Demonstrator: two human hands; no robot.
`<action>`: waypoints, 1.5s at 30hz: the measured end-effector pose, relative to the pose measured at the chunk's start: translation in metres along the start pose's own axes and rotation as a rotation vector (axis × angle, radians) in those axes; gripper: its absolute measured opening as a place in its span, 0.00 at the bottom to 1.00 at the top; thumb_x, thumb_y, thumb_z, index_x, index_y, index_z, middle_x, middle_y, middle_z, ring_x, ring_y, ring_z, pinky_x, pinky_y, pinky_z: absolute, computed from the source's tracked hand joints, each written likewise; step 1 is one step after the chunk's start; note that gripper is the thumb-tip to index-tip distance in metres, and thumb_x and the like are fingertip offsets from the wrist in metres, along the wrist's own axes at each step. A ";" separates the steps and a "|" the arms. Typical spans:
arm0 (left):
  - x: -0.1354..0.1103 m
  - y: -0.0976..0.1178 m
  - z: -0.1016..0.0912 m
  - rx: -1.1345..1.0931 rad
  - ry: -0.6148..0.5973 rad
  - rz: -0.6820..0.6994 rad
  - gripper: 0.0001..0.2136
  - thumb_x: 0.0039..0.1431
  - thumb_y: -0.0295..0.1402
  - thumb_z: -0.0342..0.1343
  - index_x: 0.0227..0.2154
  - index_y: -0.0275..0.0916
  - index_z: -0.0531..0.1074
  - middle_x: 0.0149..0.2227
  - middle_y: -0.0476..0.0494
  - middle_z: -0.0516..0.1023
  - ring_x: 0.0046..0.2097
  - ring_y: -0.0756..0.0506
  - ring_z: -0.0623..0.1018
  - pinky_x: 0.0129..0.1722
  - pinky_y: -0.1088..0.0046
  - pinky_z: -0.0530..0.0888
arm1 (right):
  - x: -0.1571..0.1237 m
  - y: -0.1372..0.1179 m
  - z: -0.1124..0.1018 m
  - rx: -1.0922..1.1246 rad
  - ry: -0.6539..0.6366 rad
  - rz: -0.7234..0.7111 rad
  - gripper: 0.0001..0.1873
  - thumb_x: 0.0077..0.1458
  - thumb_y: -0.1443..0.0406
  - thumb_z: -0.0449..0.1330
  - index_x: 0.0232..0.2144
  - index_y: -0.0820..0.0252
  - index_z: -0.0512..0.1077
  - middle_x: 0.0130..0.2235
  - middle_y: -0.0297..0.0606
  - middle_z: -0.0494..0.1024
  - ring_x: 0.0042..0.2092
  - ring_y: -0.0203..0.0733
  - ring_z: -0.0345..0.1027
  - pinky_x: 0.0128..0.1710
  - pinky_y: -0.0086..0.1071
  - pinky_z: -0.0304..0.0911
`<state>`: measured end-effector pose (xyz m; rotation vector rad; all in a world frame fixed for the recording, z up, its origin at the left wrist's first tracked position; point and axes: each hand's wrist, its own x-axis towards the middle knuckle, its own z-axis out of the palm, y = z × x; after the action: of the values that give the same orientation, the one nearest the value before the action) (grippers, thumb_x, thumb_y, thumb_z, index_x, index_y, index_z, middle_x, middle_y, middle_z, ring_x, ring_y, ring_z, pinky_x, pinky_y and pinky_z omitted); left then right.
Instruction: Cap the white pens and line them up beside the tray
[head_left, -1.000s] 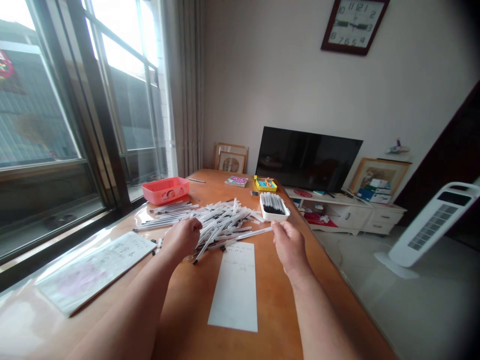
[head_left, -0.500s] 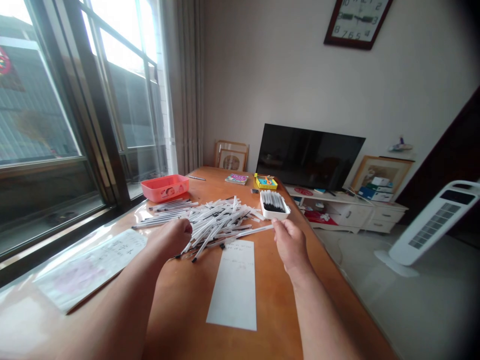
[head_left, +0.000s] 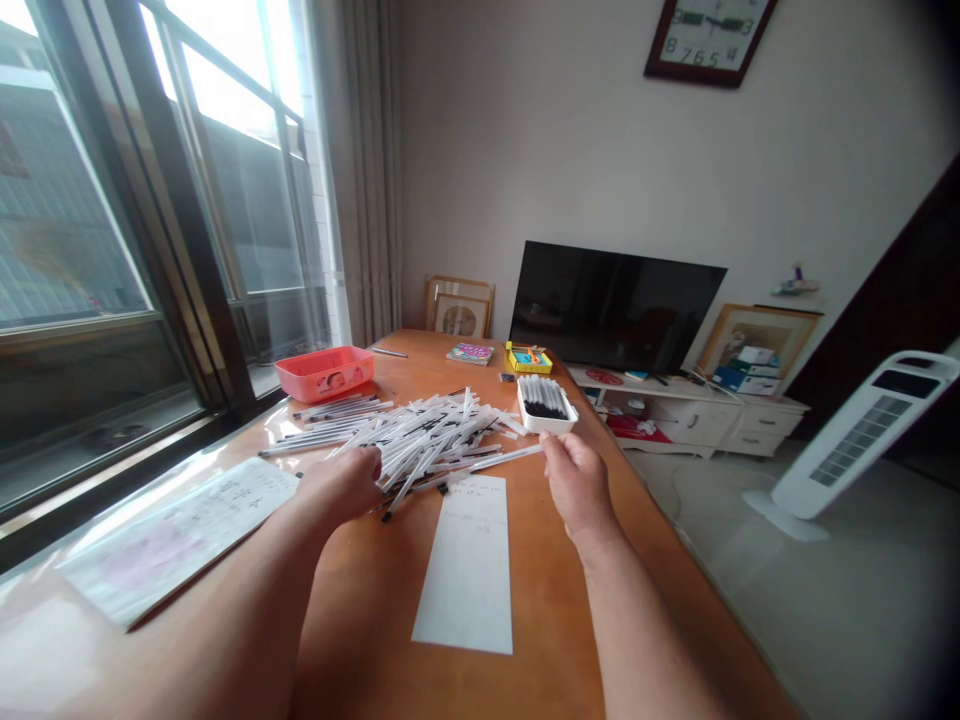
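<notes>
A large loose pile of pens [head_left: 427, 430], white-barrelled with black ends, lies across the middle of the table. My right hand [head_left: 576, 480] pinches the end of a single white pen [head_left: 506, 459] between thumb and fingers, its other end pointing left toward the pile. Just beyond that hand stands a white box [head_left: 550, 424] filled with a row of upright-leaning pens with black ends. My left hand [head_left: 349, 485] is at the near left edge of the pile with its fingers curled in; what they hold, if anything, is hidden.
A paper strip [head_left: 465, 580] lies between my arms. At left is a notebook [head_left: 180, 540], with a red plastic basket [head_left: 324, 374] farther back. A booklet [head_left: 470, 354] and a yellow box [head_left: 529, 360] sit at the far end. The table [head_left: 555, 640] has its edge at right.
My left hand has moved slightly nearer to me at the pile's edge, covering a black pen end seen before. My right hand keeps the pen in nearly the same spot. The view has shifted slightly.
</notes>
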<state>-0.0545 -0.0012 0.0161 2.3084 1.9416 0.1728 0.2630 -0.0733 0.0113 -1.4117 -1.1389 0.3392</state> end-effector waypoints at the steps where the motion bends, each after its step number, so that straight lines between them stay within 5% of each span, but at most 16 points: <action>1: 0.000 0.000 0.001 0.001 0.002 0.006 0.07 0.41 0.32 0.56 0.27 0.44 0.69 0.29 0.43 0.77 0.28 0.42 0.72 0.26 0.69 0.57 | 0.000 0.000 0.000 0.000 -0.003 0.000 0.24 0.59 0.46 0.56 0.22 0.57 0.64 0.21 0.28 0.65 0.26 0.36 0.56 0.25 0.28 0.52; 16: 0.003 0.000 0.008 -0.151 0.095 0.007 0.06 0.39 0.30 0.59 0.25 0.44 0.75 0.24 0.44 0.76 0.25 0.44 0.70 0.28 0.70 0.58 | -0.001 -0.001 0.000 0.018 0.009 0.004 0.24 0.59 0.47 0.57 0.21 0.57 0.63 0.21 0.29 0.64 0.26 0.36 0.56 0.25 0.28 0.52; 22: -0.001 0.024 -0.009 -0.777 0.180 -0.012 0.08 0.44 0.34 0.62 0.30 0.40 0.77 0.26 0.46 0.77 0.27 0.46 0.72 0.29 0.72 0.64 | -0.006 -0.013 0.005 0.221 -0.055 0.124 0.22 0.57 0.47 0.60 0.25 0.58 0.68 0.21 0.28 0.66 0.23 0.34 0.56 0.22 0.27 0.52; 26: -0.004 0.036 -0.010 -1.362 0.064 -0.049 0.13 0.44 0.38 0.68 0.31 0.37 0.75 0.29 0.45 0.78 0.28 0.50 0.72 0.30 0.74 0.67 | -0.013 -0.022 0.013 0.411 -0.133 0.149 0.20 0.57 0.48 0.61 0.28 0.58 0.70 0.23 0.30 0.70 0.23 0.32 0.57 0.23 0.26 0.53; 30: -0.004 0.038 -0.005 -1.675 -0.059 -0.051 0.13 0.45 0.34 0.71 0.30 0.36 0.74 0.30 0.43 0.79 0.28 0.53 0.72 0.31 0.78 0.69 | -0.020 -0.027 0.018 0.470 -0.192 0.106 0.19 0.59 0.49 0.61 0.29 0.59 0.70 0.25 0.31 0.72 0.24 0.32 0.59 0.24 0.26 0.55; 45: -0.008 0.045 -0.004 -1.736 -0.148 -0.071 0.12 0.46 0.34 0.72 0.30 0.35 0.75 0.30 0.42 0.79 0.28 0.53 0.73 0.31 0.78 0.69 | -0.025 -0.030 0.023 0.397 -0.180 0.075 0.20 0.59 0.48 0.60 0.31 0.59 0.72 0.25 0.32 0.73 0.24 0.32 0.61 0.26 0.27 0.58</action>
<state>-0.0129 -0.0168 0.0274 0.9686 0.8792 1.0718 0.2208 -0.0849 0.0220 -1.0893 -1.0910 0.7171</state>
